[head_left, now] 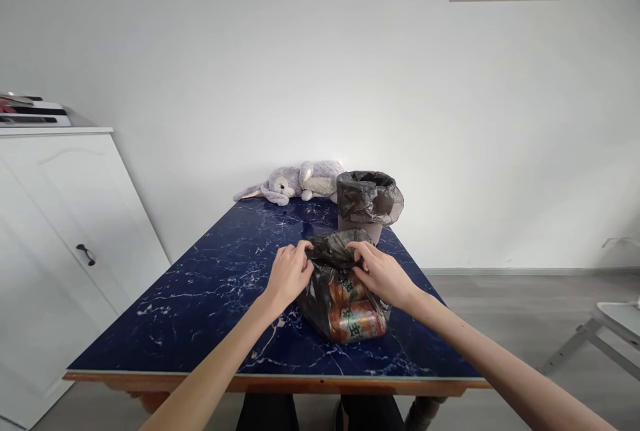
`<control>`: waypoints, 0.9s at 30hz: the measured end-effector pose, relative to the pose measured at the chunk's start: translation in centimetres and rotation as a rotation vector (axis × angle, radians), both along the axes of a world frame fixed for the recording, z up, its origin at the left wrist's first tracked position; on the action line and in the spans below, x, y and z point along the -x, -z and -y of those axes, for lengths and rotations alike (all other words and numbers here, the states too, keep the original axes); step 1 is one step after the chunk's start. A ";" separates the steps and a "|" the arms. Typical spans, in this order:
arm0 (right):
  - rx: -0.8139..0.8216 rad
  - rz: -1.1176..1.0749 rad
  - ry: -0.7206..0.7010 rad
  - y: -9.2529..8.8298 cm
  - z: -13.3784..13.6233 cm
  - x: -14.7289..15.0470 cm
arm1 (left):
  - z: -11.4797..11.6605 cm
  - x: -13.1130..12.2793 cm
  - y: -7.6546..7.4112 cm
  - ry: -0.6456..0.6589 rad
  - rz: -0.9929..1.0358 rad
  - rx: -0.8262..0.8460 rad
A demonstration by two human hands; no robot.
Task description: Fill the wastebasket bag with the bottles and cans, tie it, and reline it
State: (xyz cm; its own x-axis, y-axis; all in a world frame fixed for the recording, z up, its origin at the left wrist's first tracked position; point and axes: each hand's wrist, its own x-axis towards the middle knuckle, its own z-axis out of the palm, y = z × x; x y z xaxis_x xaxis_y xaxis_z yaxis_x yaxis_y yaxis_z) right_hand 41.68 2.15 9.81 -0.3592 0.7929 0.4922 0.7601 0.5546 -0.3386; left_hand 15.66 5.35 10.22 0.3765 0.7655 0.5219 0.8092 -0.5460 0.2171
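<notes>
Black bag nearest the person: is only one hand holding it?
No, the left hand and the right hand both grasp the black bag near its top.

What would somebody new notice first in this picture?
Probably the dark bag on the near part of the blue table, its top pinched by the left hand and right hand, with orange things showing through. Next might come the toy bunny lying at the far end, and the dark-lined bin to its right.

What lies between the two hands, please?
In the head view, the upper part of the black plastic bag lies between the left hand and right hand.
</notes>
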 end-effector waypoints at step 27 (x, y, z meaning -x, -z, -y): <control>0.064 -0.451 -0.135 -3.2 7.8 -5.7 | 2.3 5.3 -5.6 -0.088 0.399 0.063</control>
State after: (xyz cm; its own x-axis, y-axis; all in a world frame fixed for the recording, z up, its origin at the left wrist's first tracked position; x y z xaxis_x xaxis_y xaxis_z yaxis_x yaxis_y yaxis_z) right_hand 47.40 -5.67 12.98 -0.2227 0.7879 0.5742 0.4520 0.6053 -0.6552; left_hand 10.35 3.06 15.87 0.0859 0.8205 0.5651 0.6976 -0.4545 0.5539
